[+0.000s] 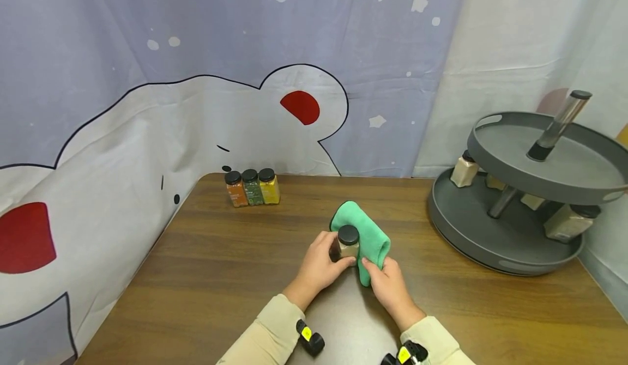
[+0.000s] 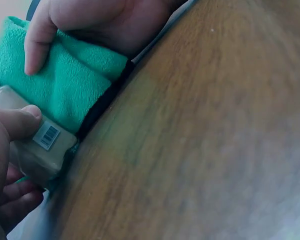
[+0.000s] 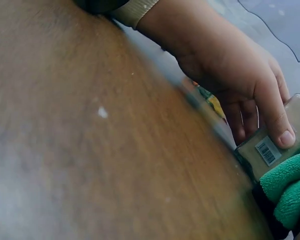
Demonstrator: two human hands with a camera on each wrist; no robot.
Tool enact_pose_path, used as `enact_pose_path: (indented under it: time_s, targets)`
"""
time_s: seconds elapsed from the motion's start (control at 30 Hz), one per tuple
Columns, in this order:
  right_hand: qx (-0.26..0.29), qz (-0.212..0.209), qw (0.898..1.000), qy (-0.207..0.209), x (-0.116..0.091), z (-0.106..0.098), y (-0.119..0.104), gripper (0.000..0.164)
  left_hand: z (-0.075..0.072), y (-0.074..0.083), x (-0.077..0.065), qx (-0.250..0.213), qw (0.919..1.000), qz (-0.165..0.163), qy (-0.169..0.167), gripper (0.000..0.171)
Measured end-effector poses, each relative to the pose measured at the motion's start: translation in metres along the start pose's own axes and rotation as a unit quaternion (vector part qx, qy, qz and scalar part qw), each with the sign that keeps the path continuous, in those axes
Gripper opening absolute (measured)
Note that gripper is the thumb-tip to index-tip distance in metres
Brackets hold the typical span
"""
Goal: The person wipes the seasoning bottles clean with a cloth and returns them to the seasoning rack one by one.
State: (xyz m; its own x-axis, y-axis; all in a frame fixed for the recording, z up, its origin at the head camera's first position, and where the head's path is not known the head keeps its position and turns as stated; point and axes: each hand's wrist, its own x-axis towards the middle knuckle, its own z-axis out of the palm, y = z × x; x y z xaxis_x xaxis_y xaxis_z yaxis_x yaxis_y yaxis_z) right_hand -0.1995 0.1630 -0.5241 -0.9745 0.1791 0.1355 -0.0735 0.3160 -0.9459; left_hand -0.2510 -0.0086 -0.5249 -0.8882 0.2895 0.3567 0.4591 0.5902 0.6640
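Left grip (image 1: 318, 266) pinches a jar (image 1: 349, 249), right grip (image 1: 388, 290) the cloth (image 1: 369, 233) beside it: wiping looks midway, three jars (image 1: 253, 192) on the worktop (image 1: 211, 278), more jars (image 1: 566, 224) on the rack (image 1: 468, 212).

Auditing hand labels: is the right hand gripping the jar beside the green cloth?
No, the left hand grips that black-capped jar, while the right hand holds the green cloth.

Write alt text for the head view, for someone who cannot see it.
A person's left hand grips a black-capped jar; the right hand holds a green cloth beside it. On the wooden table, three jars stand at left, a two-tier gray tray at right.
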Motion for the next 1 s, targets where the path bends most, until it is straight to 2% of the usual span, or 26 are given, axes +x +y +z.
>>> enact_pose_path:
  time_s: [0.2, 0.4, 0.57, 0.73, 0.8, 0.9, 1.0]
  targets:
    - [0.077, -0.018, 0.997, 0.026, -0.003, -0.001, 0.002, 0.023, 0.000, -0.002, 0.000, -0.008, 0.9998, -0.009, 0.018, 0.045]
    - [0.035, -0.003, 0.999, 0.010, -0.003, 0.001, 0.002, 0.023, 0.000, -0.003, 0.001, -0.020, 0.9997, -0.004, 0.016, 0.042]
    - [0.039, -0.011, 0.999, 0.021, -0.004, 0.001, -0.001, 0.025, -0.001, -0.001, 0.002, -0.030, 0.9994, -0.010, 0.010, 0.041]
    - [-0.013, 0.009, 1.000, -0.019, 0.000, 0.000, 0.000, 0.019, 0.000, -0.003, 0.002, -0.024, 0.9996, -0.010, 0.014, 0.045]
    - [-0.012, 0.007, 1.000, -0.025, 0.001, 0.000, 0.001, 0.019, 0.000, -0.005, 0.002, -0.023, 0.9996, -0.001, 0.014, 0.049]
    - [0.001, 0.009, 1.000, -0.020, 0.000, 0.000, 0.001, 0.022, 0.000, -0.010, 0.001, -0.061, 0.9979, 0.019, 0.000, 0.056]
    - [0.010, 0.018, 1.000, -0.017, 0.000, 0.001, 0.002, 0.024, -0.001, -0.016, 0.002, -0.161, 0.9864, 0.030, -0.015, 0.051]
